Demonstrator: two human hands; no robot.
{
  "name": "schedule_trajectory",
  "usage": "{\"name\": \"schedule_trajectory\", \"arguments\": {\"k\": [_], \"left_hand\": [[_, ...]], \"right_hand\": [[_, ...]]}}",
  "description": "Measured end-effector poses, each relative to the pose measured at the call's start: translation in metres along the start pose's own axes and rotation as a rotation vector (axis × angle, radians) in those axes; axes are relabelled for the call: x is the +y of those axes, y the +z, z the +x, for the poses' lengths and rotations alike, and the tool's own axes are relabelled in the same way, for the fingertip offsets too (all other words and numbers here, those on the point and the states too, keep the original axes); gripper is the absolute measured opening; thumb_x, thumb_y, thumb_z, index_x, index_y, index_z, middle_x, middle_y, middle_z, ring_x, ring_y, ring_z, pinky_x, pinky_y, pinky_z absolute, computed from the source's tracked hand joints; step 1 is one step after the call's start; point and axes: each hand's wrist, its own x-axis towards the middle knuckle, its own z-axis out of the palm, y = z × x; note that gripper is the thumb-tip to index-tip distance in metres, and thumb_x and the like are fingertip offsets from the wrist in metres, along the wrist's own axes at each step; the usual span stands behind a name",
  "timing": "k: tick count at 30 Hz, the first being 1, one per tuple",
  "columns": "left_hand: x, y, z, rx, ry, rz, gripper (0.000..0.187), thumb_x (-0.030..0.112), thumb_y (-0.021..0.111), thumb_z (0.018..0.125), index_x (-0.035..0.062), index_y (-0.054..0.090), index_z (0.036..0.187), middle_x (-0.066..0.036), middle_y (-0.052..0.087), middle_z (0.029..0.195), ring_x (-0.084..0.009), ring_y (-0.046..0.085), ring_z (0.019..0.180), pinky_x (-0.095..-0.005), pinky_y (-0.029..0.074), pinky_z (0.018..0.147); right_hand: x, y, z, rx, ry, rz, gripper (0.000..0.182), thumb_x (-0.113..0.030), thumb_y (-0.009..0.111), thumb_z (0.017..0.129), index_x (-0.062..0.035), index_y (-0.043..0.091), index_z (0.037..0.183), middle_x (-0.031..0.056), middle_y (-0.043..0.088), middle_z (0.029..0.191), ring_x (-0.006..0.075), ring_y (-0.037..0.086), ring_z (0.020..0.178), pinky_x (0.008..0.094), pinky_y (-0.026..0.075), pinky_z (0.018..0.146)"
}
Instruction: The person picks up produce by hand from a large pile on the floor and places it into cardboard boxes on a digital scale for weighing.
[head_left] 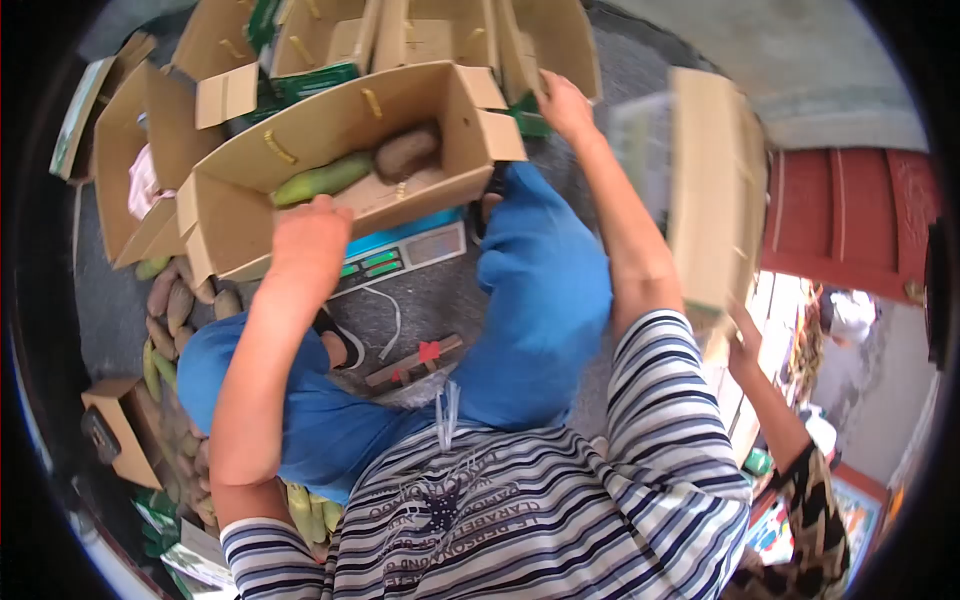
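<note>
An open cardboard box (410, 90) sits on a scale (435, 248) with green lit displays. Inside it lie a green, elongated vegetable (325, 180) and a thick brown tuber (408, 153). My left hand (312, 240) has its fingers curled over the near wall of this box. Farther back, my right hand (567, 105) grips the edge of another open cardboard box (560, 50), its fingertips partly hidden.
More open boxes (430, 40) stand along the back and left. Tubers and green vegetables (180, 310) are heaped at my left. On the right, another person's hand (743, 340) is at a tall, blurred cardboard box (708, 190). A red door (850, 215) stands beyond.
</note>
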Motion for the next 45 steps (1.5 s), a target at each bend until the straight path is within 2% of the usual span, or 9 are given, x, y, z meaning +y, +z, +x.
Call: {"name": "schedule_trajectory", "arguments": {"k": [5, 10, 13, 17, 23, 27, 31, 38, 45], "left_hand": [[0.001, -0.007, 0.0, -0.03, 0.012, -0.03, 0.009, 0.007, 0.052, 0.079, 0.0046, 0.056, 0.087, -0.016, 0.058, 0.087, -0.0303, 0.061, 0.084, -0.0411, 0.047, 0.07], [-0.001, -0.005, 0.001, -0.023, 0.04, -0.029, 0.009, 0.009, 0.053, 0.08, 0.0043, 0.056, 0.087, -0.016, 0.058, 0.086, -0.031, 0.061, 0.083, -0.0423, 0.048, 0.069], [-0.003, 0.0, 0.002, -0.021, 0.035, -0.03, 0.01, 0.011, 0.053, 0.08, 0.0044, 0.056, 0.088, -0.016, 0.058, 0.085, -0.0314, 0.061, 0.082, -0.0431, 0.048, 0.068], [-0.005, 0.0, 0.003, -0.011, 0.053, -0.047, 0.011, 0.012, 0.053, 0.082, 0.0042, 0.055, 0.089, -0.016, 0.057, 0.085, -0.0324, 0.061, 0.082, -0.0435, 0.049, 0.067], [-0.004, -0.001, 0.001, -0.018, 0.057, -0.044, 0.01, 0.011, 0.054, 0.081, 0.0042, 0.055, 0.088, -0.017, 0.057, 0.086, -0.0332, 0.061, 0.081, -0.044, 0.049, 0.067], [-0.004, 0.0, 0.002, -0.003, 0.064, -0.026, 0.01, 0.01, 0.055, 0.079, 0.0041, 0.055, 0.088, -0.017, 0.057, 0.087, -0.033, 0.061, 0.081, -0.0437, 0.049, 0.067], [-0.002, -0.003, 0.001, -0.012, 0.062, -0.02, 0.011, 0.008, 0.055, 0.079, 0.0043, 0.055, 0.089, -0.016, 0.056, 0.088, -0.0321, 0.06, 0.083, -0.0431, 0.048, 0.069], [-0.002, -0.005, 0.0, -0.056, 0.044, -0.02, 0.014, 0.01, 0.057, 0.079, 0.0046, 0.055, 0.092, -0.015, 0.055, 0.089, -0.0311, 0.059, 0.084, -0.0422, 0.048, 0.07], [-0.002, -0.005, 0.001, -0.069, 0.048, -0.015, 0.013, 0.01, 0.058, 0.076, 0.0062, 0.056, 0.088, -0.012, 0.055, 0.087, -0.0281, 0.059, 0.084, -0.0393, 0.047, 0.07]], "right_hand": [[-0.06, -0.116, -0.069, 0.506, -0.141, 0.059, 0.036, -0.017, 0.06, 0.08, -0.0047, 0.056, 0.114, 0.0168, 0.054, 0.118, 0.0343, 0.049, 0.112, 0.042, 0.04, 0.095], [-0.012, -0.085, -0.174, 0.25, 0.321, -0.094, 0.069, -0.031, 0.066, 0.077, 0.0014, 0.037, 0.131, 0.0239, 0.042, 0.131, 0.0368, 0.04, 0.121, 0.0438, 0.037, 0.098], [0.0, -0.05, -0.226, -0.004, 0.603, 0.164, 0.095, -0.049, 0.069, 0.071, 0.0051, 0.026, 0.136, 0.0285, 0.042, 0.129, 0.0404, 0.043, 0.118, 0.0441, 0.037, 0.098], [0.027, -0.013, -0.261, -0.241, 0.823, 0.234, 0.077, -0.047, 0.067, 0.072, 0.0042, 0.044, 0.124, 0.0267, 0.062, 0.098, 0.0382, 0.06, 0.093, 0.0421, 0.047, 0.082], [0.034, -0.037, -0.286, 0.034, 0.78, 0.329, 0.043, -0.04, 0.064, 0.079, -0.0046, 0.063, 0.103, 0.0206, 0.065, 0.091, 0.0347, 0.063, 0.087, 0.0395, 0.048, 0.075], [0.037, -0.054, -0.315, 0.257, 0.757, 0.501, 0.034, -0.031, 0.063, 0.083, -0.0023, 0.063, 0.102, 0.0195, 0.066, 0.088, 0.0311, 0.065, 0.086, 0.0359, 0.049, 0.074], [0.059, -0.069, -0.296, 0.289, 0.73, 0.341, 0.034, -0.03, 0.063, 0.083, -0.0013, 0.063, 0.101, 0.0206, 0.066, 0.086, 0.0316, 0.065, 0.082, 0.0371, 0.049, 0.073], [0.117, -0.087, -0.122, 0.247, 0.617, -0.045, 0.036, -0.035, 0.054, 0.085, -0.0041, 0.058, 0.105, 0.0222, 0.064, 0.088, 0.039, 0.061, 0.088, 0.0465, 0.047, 0.076], [0.121, -0.025, 0.025, -0.089, 0.681, 0.005, 0.035, -0.027, 0.056, 0.079, -0.0068, 0.058, 0.108, 0.0204, 0.061, 0.108, 0.0343, 0.057, 0.105, 0.044, 0.046, 0.086]]}}
